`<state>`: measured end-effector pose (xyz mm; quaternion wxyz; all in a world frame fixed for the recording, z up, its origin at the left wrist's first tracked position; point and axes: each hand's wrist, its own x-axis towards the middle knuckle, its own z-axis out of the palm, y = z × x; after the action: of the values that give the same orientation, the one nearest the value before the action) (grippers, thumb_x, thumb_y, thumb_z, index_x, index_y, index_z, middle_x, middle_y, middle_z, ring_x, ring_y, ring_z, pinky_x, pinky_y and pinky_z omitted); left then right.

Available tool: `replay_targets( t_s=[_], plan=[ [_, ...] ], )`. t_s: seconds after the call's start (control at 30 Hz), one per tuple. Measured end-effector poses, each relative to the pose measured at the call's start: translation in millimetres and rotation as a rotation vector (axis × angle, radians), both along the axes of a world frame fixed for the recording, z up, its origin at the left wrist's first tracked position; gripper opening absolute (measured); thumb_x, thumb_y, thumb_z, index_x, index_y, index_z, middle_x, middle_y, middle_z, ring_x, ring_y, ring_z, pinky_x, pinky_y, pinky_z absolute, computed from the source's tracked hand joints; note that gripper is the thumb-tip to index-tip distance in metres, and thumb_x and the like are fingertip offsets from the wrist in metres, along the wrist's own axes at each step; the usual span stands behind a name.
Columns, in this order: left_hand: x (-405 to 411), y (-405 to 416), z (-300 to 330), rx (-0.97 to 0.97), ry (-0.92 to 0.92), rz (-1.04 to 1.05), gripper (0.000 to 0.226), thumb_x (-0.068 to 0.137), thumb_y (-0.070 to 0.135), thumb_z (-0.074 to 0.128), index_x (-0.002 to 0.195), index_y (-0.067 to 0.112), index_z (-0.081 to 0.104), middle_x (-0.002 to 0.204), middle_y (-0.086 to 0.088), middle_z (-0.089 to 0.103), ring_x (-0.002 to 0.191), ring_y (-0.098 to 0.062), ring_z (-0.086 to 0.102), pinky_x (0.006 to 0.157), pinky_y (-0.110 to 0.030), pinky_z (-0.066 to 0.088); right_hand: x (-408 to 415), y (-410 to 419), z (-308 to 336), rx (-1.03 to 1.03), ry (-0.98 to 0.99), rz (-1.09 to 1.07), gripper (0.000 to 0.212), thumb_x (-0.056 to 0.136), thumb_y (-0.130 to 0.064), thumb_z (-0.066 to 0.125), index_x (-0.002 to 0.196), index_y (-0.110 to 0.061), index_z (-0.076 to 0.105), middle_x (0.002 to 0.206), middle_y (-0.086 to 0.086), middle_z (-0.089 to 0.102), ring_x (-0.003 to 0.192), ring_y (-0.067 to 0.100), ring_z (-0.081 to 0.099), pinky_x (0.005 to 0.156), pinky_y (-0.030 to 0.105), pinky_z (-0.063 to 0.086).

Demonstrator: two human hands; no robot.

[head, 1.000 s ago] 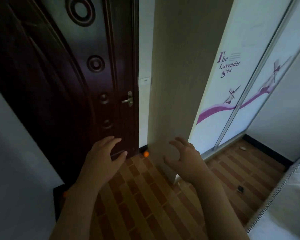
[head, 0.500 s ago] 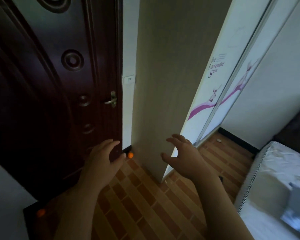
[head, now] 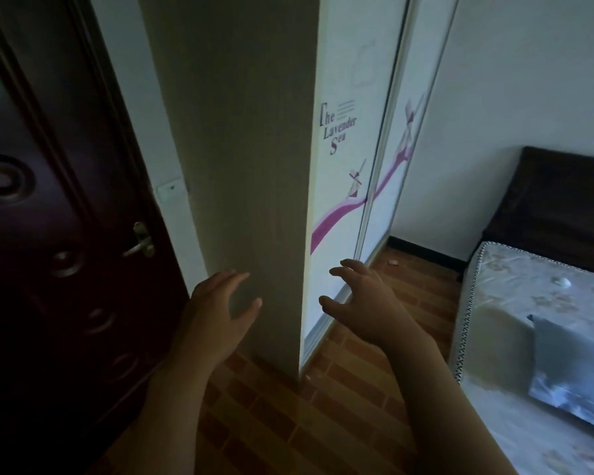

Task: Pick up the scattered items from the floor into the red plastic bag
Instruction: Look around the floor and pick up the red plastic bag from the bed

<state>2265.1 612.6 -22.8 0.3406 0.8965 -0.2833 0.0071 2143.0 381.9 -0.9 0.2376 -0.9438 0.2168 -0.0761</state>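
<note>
Two bare hands raised at mid-frame, both empty. Left hand [head: 216, 313] at lower centre-left, fingers relaxed and spread, thumb out, in front of the tan side panel of a wardrobe [head: 254, 166]. Right hand [head: 364, 299] just right of centre, fingers loosely bent and apart, grasping nothing, over the brown tiled floor [head: 288, 423]. Dark wooden door [head: 48, 234] with a metal handle [head: 141, 241] along the left edge. White sliding panel printed "The Lavender Sea" [head: 340, 132] at upper centre. Small pale scrap [head: 392, 262] on the floor at right of centre, near the dark skirting. Bed [head: 528, 303] at right, a grey pillow [head: 576, 371] on it. No red plastic bag in view.
</note>
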Motion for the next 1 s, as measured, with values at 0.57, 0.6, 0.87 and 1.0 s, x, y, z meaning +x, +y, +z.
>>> replay_targets(
  t_s=[0.57, 0.6, 0.87, 1.0],
  plan=[
    [-10.6, -334.1, 23.5, 0.093, -0.125, -0.417, 0.060, 0.092, 0.063, 0.062, 0.144, 0.035, 0.054, 0.154, 0.009, 0.052, 0.140, -0.018, 0.051, 0.113, -0.046, 0.048, -76.8, -257.2, -3.8, 0.076, -0.081, -0.353, 0.067, 0.083, -0.065, 0.059, 0.140, -0.030, 0.056, 0.153, -0.004, 0.045, 0.135, 0.025, 0.049, 0.108, 0.052, 0.046],
    [-19.1, -354.6, 23.4, 0.098, -0.145, -0.458, 0.058, 0.093, 0.059, 0.064, 0.145, 0.034, 0.055, 0.155, 0.008, 0.052, 0.142, -0.019, 0.049, 0.116, -0.044, 0.045, -92.0, -266.9, -3.5, 0.073, -0.077, -0.398, 0.063, 0.085, -0.061, 0.061, 0.139, -0.029, 0.057, 0.153, -0.003, 0.045, 0.134, 0.025, 0.049, 0.108, 0.050, 0.046],
    [-97.0, -494.7, 16.0, 0.051, -0.209, -0.840, 0.057, 0.097, 0.054, 0.063, 0.148, 0.032, 0.053, 0.157, 0.006, 0.048, 0.144, -0.017, 0.045, 0.117, -0.041, 0.042, -208.1, -316.3, -9.6, 0.045, -0.074, -0.795, 0.069, 0.088, -0.061, 0.063, 0.148, -0.028, 0.050, 0.161, -0.005, 0.037, 0.143, 0.022, 0.040, 0.118, 0.048, 0.036],
    [-130.1, -548.9, 8.0, 0.041, -0.204, -1.030, 0.057, 0.096, 0.051, 0.064, 0.147, 0.029, 0.056, 0.155, 0.003, 0.050, 0.143, -0.016, 0.043, 0.117, -0.038, 0.038, -248.9, -322.7, -9.2, 0.041, -0.063, -0.965, 0.072, 0.086, -0.061, 0.063, 0.148, -0.028, 0.051, 0.158, -0.006, 0.039, 0.142, 0.022, 0.041, 0.117, 0.047, 0.035]
  ],
)
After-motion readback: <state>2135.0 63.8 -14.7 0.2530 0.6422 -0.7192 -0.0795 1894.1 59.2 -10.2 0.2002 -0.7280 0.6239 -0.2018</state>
